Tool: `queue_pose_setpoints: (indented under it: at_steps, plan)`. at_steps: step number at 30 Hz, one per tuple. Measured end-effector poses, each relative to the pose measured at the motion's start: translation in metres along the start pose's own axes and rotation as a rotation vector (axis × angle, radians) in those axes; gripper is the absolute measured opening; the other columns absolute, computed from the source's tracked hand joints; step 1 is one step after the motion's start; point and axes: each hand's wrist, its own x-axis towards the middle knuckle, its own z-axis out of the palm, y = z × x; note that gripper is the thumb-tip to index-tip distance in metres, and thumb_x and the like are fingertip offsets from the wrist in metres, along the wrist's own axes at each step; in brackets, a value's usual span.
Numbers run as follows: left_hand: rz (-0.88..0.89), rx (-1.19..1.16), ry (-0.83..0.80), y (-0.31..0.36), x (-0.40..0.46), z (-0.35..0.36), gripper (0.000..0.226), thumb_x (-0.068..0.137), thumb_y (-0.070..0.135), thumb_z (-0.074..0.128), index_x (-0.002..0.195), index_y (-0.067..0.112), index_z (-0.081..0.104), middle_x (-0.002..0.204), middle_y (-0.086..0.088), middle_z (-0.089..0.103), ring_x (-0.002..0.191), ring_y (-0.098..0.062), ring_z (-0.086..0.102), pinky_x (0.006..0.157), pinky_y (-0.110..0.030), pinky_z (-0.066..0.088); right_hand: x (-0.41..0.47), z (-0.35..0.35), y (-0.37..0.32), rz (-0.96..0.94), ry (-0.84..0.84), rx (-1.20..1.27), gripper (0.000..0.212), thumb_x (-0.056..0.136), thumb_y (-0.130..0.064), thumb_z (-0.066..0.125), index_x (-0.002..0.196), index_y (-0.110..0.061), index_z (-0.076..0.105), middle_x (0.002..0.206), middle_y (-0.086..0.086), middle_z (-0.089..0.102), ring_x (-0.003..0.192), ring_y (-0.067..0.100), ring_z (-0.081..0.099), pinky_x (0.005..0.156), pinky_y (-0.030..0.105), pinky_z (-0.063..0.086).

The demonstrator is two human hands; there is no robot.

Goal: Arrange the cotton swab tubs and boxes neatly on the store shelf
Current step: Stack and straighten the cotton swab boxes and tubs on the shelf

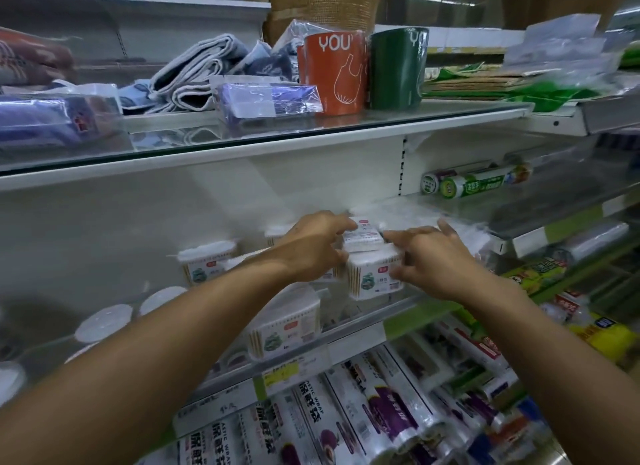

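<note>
On the middle shelf (356,329), a small white cotton swab box (363,239) rests on top of a clear cotton swab tub (375,276). My left hand (317,244) grips the left side of the box and tub. The fingers of my right hand (436,256) touch the right side of the same stack. Another swab tub (207,262) stands to the left on the shelf. A third tub (285,327) sits nearer the front edge, partly behind my left forearm. Two round white tub lids (104,322) show at the lower left.
Rolls of plastic wrap (346,416) fill the shelf below. Green-labelled rolls (474,184) lie at the back right of the middle shelf. The glass top shelf (277,135) holds folded cloths, an orange canister (332,71) and a green canister (398,68).
</note>
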Motion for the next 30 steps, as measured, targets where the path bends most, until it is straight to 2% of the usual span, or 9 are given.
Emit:
queue_pose_setpoints:
  at_steps: [2, 6, 10, 14, 16, 20, 24, 27, 30]
  plan:
    - [0.001, 0.002, 0.006, 0.000, -0.003, -0.001, 0.047, 0.088, 0.023, 0.069, 0.133, 0.021, 0.057, 0.120, -0.002, 0.059, 0.106, -0.019, 0.055, 0.087, -0.030, 0.046, 0.001, 0.005, 0.001, -0.005, 0.017, -0.042, 0.063, 0.086, -0.042, 0.065, 0.143, -0.031, 0.039, 0.131, -0.001, 0.059, 0.131, 0.021, 0.043, 0.119, 0.048, 0.007]
    - [-0.023, 0.019, 0.046, -0.008, -0.013, -0.005, 0.043, 0.089, 0.026, 0.067, 0.131, 0.023, 0.058, 0.119, 0.000, 0.060, 0.107, -0.018, 0.055, 0.089, -0.033, 0.047, 0.007, 0.009, 0.005, -0.017, 0.077, -0.058, 0.049, 0.081, -0.043, 0.070, 0.123, -0.028, 0.050, 0.123, -0.003, 0.060, 0.122, 0.019, 0.049, 0.119, 0.045, 0.011]
    - [-0.092, 0.012, 0.085, -0.018, -0.023, -0.011, 0.044, 0.090, 0.020, 0.065, 0.133, 0.019, 0.055, 0.122, -0.001, 0.059, 0.108, -0.015, 0.054, 0.091, -0.030, 0.047, 0.011, 0.009, 0.007, -0.065, 0.044, -0.139, 0.061, 0.076, -0.055, 0.070, 0.130, -0.032, 0.052, 0.124, 0.002, 0.056, 0.117, 0.022, 0.046, 0.115, 0.042, 0.021]
    - [-0.134, 0.026, 0.086, -0.027, -0.030, -0.013, 0.044, 0.091, 0.022, 0.065, 0.134, 0.019, 0.055, 0.123, -0.001, 0.060, 0.107, -0.015, 0.055, 0.092, -0.029, 0.046, 0.014, 0.009, 0.008, -0.095, 0.025, -0.100, 0.059, 0.074, -0.052, 0.073, 0.126, -0.032, 0.053, 0.129, -0.001, 0.054, 0.128, 0.020, 0.037, 0.119, 0.044, 0.009]
    - [-0.151, 0.029, 0.089, -0.030, -0.033, -0.015, 0.044, 0.091, 0.022, 0.065, 0.133, 0.020, 0.056, 0.123, -0.001, 0.060, 0.108, -0.015, 0.056, 0.095, -0.032, 0.047, 0.013, 0.010, 0.007, -0.101, 0.006, -0.012, 0.057, 0.072, -0.048, 0.076, 0.122, -0.033, 0.053, 0.124, -0.003, 0.057, 0.128, 0.016, 0.038, 0.120, 0.043, 0.003]
    - [-0.151, 0.032, 0.100, -0.032, -0.035, -0.018, 0.043, 0.091, 0.022, 0.064, 0.133, 0.021, 0.056, 0.126, 0.000, 0.059, 0.111, -0.016, 0.055, 0.099, -0.035, 0.046, 0.005, 0.008, 0.007, -0.123, 0.027, 0.116, 0.056, 0.074, -0.045, 0.077, 0.124, -0.036, 0.054, 0.122, -0.005, 0.060, 0.123, 0.013, 0.044, 0.120, 0.036, 0.004]
    - [-0.157, 0.042, 0.080, -0.034, -0.036, -0.017, 0.043, 0.092, 0.023, 0.063, 0.134, 0.022, 0.055, 0.132, 0.001, 0.057, 0.118, -0.018, 0.052, 0.103, -0.036, 0.043, -0.003, 0.007, -0.002, -0.181, 0.066, 0.173, 0.054, 0.071, -0.045, 0.079, 0.121, -0.037, 0.058, 0.115, -0.006, 0.062, 0.107, 0.011, 0.043, 0.102, 0.029, 0.027]
    - [-0.159, 0.043, 0.067, -0.034, -0.037, -0.016, 0.043, 0.092, 0.022, 0.063, 0.135, 0.022, 0.055, 0.134, 0.000, 0.056, 0.122, -0.018, 0.051, 0.106, -0.034, 0.040, -0.005, 0.014, -0.015, -0.208, 0.018, 0.225, 0.054, 0.069, -0.043, 0.081, 0.117, -0.039, 0.058, 0.112, -0.005, 0.063, 0.106, 0.018, 0.053, 0.097, 0.034, 0.041]
    - [-0.149, 0.028, 0.058, -0.033, -0.038, -0.015, 0.043, 0.092, 0.022, 0.063, 0.135, 0.021, 0.055, 0.136, 0.001, 0.055, 0.124, -0.017, 0.049, 0.107, -0.032, 0.038, -0.009, 0.016, -0.023, -0.203, -0.025, 0.353, 0.051, 0.072, -0.032, 0.082, 0.116, -0.034, 0.058, 0.114, -0.002, 0.063, 0.101, 0.017, 0.057, 0.089, 0.037, 0.050]
